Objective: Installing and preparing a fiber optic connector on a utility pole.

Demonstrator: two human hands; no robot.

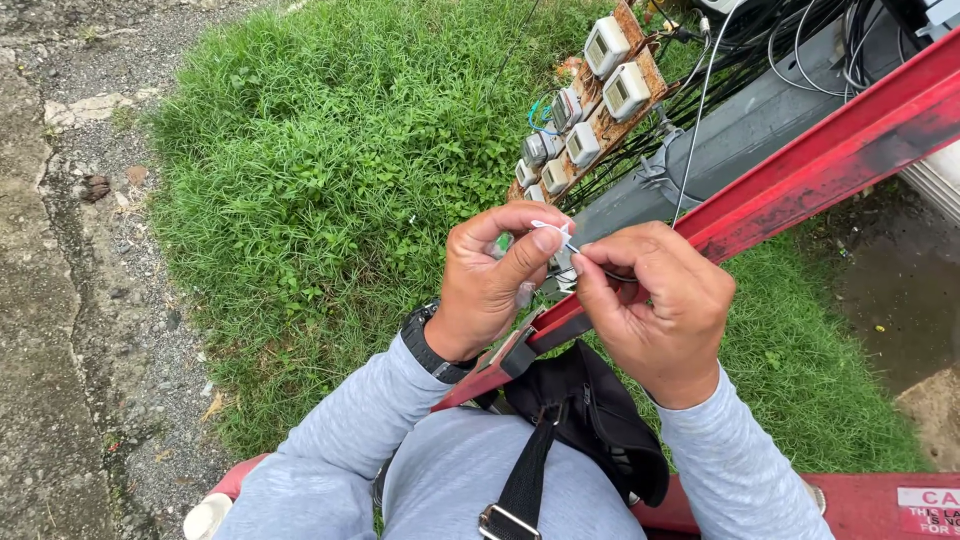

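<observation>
white-red label [928, 507] on red ladder, bottom-right

Soft, even overcast daylight, hardly any shadows, sharp focus, with wide-angle stretching toward the edges.

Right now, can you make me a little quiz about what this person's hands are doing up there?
1. True or false: both hands pinch a thin white wire.
2. Which wrist wears the black watch? A left, B right.
3. What colour is the ladder beside the hands?

Key:
1. True. The left hand and right hand meet at the wire, fingers closed.
2. A.
3. Red. Below it lie grass and a board of meters.
</observation>
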